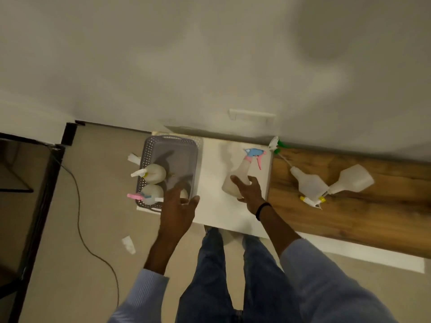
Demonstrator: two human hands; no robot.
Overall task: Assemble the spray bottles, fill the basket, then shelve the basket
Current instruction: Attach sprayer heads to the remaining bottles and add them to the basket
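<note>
The right hand grips the body of a translucent white plastic spray bottle with a blue and pink trigger head, fingers curled round it, wrist bent down from the near side. The bottle stands on a white board, near its right edge. The left hand is relaxed, fingers spread, over the near right corner of a grey perforated plastic basket; whether it touches is unclear. The basket sits at the board's left edge, its far end near the wall, and holds two assembled bottles along its left side. Bare board lies between basket and held bottle.
</note>
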